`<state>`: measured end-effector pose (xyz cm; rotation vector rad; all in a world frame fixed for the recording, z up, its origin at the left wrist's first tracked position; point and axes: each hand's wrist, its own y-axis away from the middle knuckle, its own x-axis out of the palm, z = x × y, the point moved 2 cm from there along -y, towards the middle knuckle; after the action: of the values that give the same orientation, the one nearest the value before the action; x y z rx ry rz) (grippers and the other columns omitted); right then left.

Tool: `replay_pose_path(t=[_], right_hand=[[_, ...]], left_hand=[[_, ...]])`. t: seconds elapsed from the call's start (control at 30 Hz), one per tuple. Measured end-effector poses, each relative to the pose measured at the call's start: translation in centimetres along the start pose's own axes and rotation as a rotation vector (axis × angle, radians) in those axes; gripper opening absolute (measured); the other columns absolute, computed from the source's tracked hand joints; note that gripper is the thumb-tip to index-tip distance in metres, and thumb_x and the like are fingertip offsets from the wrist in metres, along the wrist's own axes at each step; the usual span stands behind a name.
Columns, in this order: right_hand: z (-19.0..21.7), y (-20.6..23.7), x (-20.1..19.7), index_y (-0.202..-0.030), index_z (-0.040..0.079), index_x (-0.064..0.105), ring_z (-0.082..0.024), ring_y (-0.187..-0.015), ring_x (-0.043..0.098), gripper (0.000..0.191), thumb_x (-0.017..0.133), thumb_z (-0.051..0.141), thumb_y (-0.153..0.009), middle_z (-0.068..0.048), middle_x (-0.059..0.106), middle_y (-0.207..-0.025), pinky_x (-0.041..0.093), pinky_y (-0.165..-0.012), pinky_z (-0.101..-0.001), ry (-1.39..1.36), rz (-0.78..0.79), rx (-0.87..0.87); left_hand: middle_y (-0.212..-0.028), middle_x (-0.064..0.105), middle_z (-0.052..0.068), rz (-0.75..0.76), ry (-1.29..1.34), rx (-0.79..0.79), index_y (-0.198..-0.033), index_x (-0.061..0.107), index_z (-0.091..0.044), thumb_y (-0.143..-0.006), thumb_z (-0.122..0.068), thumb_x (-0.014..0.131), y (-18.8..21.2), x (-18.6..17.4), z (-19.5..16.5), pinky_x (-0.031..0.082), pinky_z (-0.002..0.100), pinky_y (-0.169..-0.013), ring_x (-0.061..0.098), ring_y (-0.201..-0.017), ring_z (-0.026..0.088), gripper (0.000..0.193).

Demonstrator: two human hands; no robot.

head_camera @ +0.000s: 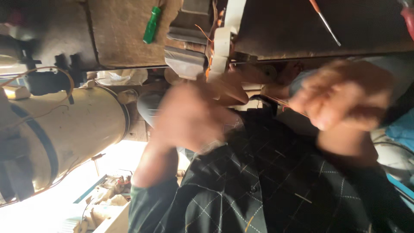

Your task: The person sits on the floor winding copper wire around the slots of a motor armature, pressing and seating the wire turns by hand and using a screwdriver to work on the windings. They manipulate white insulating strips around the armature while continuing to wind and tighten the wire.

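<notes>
Copper wire (284,102) runs taut from the stator (202,47) on the bench (302,30) to the right hand (345,95), clenched on it, seemingly to keep tension. Left hand (192,116) steadies near the stator; its grip is too blurred to tell.

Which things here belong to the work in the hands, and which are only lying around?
In use: copper wire, running to the closed right hand; wound coil part just above the blurred left hand.
Lying about: green-handled tool; orange-handled screwdriver; big beige cylinder.
</notes>
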<state>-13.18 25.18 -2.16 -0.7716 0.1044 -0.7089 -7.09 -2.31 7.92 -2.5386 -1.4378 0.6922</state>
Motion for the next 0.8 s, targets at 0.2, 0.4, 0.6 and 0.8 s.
replay_pose_path(t=[0.2,0.4,0.6,0.8], right_hand=[[-4.1,-4.0,4.0,-0.097,0.002,0.071,-0.011,-0.068,0.065,0.011,0.066,0.012,-0.098,-0.019,0.067,-0.107,0.052,-0.058,-0.028,0.34,0.216,0.223],[-2.0,-3.8,3.5,-0.104,-0.003,0.067,-0.012,-0.064,0.058,0.019,0.068,0.016,-0.101,-0.021,0.062,-0.114,0.047,-0.056,-0.0293,0.354,0.063,0.137],[-2.8,-0.1,1.3,-0.116,0.008,0.064,-0.019,-0.078,0.067,0.02,0.056,0.025,-0.109,-0.008,0.067,-0.103,0.061,-0.075,-0.0354,-0.329,0.232,0.064],[-4.4,-3.2,3.5,-0.11,0.009,0.066,-0.025,-0.091,0.071,0.014,0.065,0.001,-0.097,-0.026,0.067,-0.115,0.059,-0.076,-0.0359,0.297,0.302,0.239]], left_hand=[[-0.113,0.067,0.012,-0.108,-0.357,-0.097,-0.099,0.068,-0.005,-0.111,-0.021,0.053,1.2,-1.4,1.7,0.058,0.03,-0.075,0.074,-0.087,0.021,0.024],[-0.1,0.06,0.017,-0.303,-0.425,-0.209,-0.104,0.077,0.001,-0.09,-0.009,0.071,4.9,-4.1,6.4,0.043,0.038,-0.056,0.059,-0.068,0.029,0.018],[-0.117,0.071,0.009,0.114,0.009,0.079,-0.117,0.064,-0.005,-0.098,-0.016,0.07,0.0,2.3,-0.7,0.061,0.03,-0.076,0.074,-0.091,0.019,0.022],[-0.089,0.063,0.01,-0.136,-0.296,-0.114,-0.099,0.072,-0.003,-0.099,-0.012,0.071,3.0,-3.0,4.6,0.052,0.034,-0.065,0.065,-0.077,0.021,0.009]])
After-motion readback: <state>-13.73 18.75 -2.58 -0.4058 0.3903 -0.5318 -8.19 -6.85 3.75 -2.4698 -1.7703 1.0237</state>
